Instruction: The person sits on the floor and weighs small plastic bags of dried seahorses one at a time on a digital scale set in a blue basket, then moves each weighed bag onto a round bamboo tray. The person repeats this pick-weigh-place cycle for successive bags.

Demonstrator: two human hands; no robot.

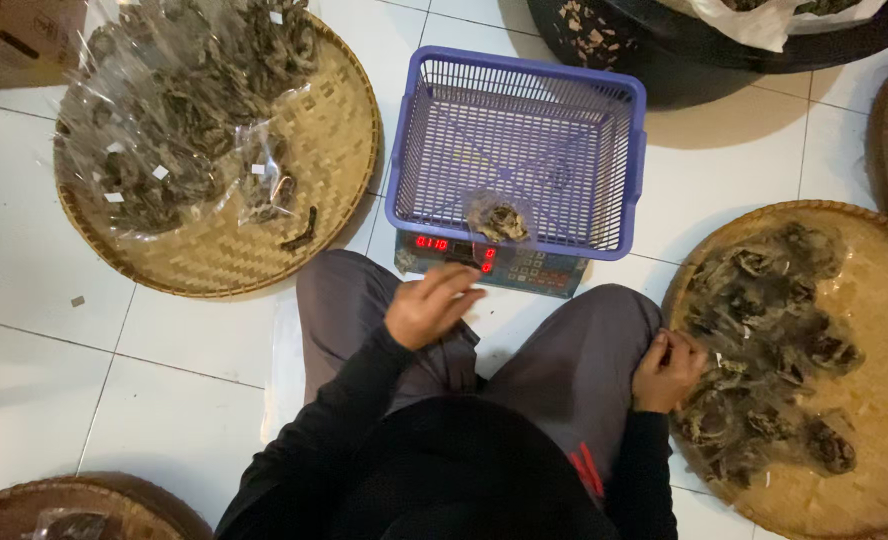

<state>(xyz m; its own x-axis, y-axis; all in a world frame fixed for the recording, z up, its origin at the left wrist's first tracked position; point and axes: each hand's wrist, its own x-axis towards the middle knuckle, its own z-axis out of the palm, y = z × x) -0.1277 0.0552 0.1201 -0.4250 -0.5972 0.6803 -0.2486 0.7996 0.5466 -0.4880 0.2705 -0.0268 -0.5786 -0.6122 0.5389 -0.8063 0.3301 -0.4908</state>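
Small clear bag (501,221) of dark dried pieces, in purple basket (619,160)

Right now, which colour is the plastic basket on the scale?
The basket is purple with a mesh pattern; the head view shows it best.

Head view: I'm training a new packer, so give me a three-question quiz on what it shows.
1. True or false: the purple basket sits on the scale.
2. Which hand touches the dark dried pieces on the woven tray? A) left hand B) right hand
3. What lies inside the basket?

Key
1. True.
2. B; the left hand hovers in front of the scale, holding nothing visible.
3. One small clear bag of dark dried pieces, against the near wall.
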